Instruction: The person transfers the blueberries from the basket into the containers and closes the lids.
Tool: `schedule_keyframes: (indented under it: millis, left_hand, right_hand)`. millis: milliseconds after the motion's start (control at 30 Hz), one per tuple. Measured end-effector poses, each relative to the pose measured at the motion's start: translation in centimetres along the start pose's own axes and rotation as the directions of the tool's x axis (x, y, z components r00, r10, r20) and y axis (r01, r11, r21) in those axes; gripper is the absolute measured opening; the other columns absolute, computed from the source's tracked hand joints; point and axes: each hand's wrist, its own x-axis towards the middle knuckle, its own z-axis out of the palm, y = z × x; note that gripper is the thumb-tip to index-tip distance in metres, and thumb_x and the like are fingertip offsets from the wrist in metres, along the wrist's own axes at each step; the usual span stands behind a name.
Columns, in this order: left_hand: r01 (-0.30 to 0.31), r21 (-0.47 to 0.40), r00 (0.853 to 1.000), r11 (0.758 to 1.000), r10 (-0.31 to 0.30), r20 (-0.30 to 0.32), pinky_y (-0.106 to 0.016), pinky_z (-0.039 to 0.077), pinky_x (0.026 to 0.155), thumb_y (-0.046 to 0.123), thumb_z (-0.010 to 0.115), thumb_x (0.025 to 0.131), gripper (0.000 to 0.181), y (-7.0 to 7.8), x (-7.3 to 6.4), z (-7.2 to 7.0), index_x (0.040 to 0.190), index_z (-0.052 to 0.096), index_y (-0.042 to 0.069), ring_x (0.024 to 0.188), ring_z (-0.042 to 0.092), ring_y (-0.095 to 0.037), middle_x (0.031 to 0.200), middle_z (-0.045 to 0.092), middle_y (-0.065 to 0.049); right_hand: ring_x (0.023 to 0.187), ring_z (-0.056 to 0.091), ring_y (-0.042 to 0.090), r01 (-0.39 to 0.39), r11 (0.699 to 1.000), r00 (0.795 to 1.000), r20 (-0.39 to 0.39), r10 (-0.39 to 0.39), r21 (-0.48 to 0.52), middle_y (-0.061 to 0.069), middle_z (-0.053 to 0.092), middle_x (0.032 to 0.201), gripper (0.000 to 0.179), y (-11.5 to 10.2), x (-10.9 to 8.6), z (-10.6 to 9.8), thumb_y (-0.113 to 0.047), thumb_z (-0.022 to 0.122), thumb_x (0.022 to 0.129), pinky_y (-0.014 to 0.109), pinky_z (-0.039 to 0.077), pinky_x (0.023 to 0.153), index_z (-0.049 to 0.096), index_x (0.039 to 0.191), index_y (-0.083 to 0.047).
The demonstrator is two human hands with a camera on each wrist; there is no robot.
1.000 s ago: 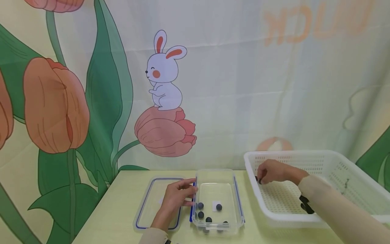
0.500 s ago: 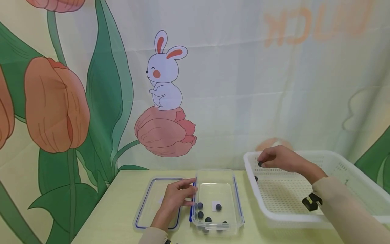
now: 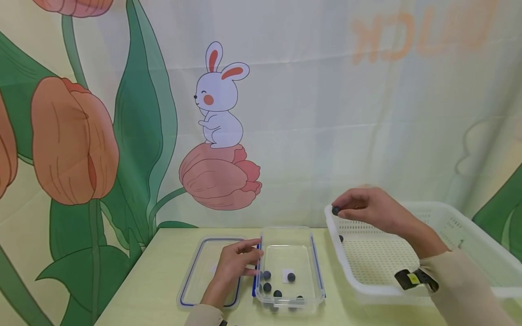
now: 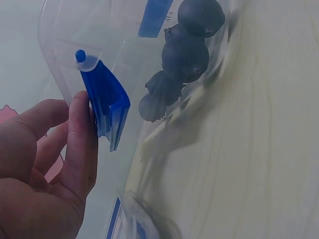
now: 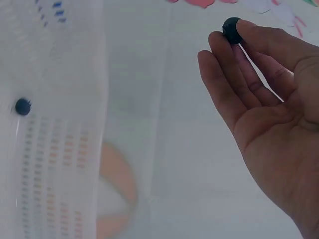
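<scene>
Between thumb and fingertips my right hand pinches a blueberry, raised at the far left rim of the white basket. One more blueberry lies inside, by the basket's left wall. My left hand rests against the left side of a clear plastic food container, its fingers fairly straight. In the left wrist view, a finger touches beside the hanging blue latch. Several blueberries sit in the container, mostly at its near and left side.
The clear lid with a blue seal lies left of the container, partly under my left hand. A small white label shows at the container's floor. Behind the table hangs a printed curtain with a rabbit and tulips.
My right hand has picked up the blueberry from the basket floor and lifted it up and left to the rim. The left hand stays at the container.
</scene>
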Motion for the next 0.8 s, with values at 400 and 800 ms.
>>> schedule_keyframes:
  millis: [400, 800]
  left_hand:
    - [0.015, 0.006, 1.000, 1.000, -0.015, -0.017, -0.031, 0.065, 0.067, 0.012, 0.081, 0.095, 0.037, 0.0, 0.0, 0.1, 0.132, 0.077, 0.011, 0.086, 0.070, -0.020, 0.106, 0.068, -0.011]
    - [-0.003, 0.012, 1.000, 1.000, 0.003, -0.001, -0.032, 0.065, 0.067, 0.012, 0.081, 0.095, 0.038, 0.0, 0.0, 0.1, 0.133, 0.076, 0.010, 0.087, 0.070, -0.019, 0.104, 0.068, -0.011]
  right_hand:
    - [0.097, 0.075, 0.020, 0.037, 0.994, 0.999, -0.008, -0.036, 0.102, 0.003, 0.077, 0.107, 0.021, -2.9, -1.6, 3.7, -0.014, 0.074, 0.101, 0.032, 0.063, 0.081, 0.075, 0.121, -0.008]
    - [0.100, 0.075, 0.021, 0.038, 0.965, 0.998, 0.047, -0.052, 0.259, 0.007, 0.076, 0.110, 0.020, -2.8, -1.8, 7.6, -0.014, 0.076, 0.100, 0.032, 0.062, 0.087, 0.075, 0.119, -0.008]
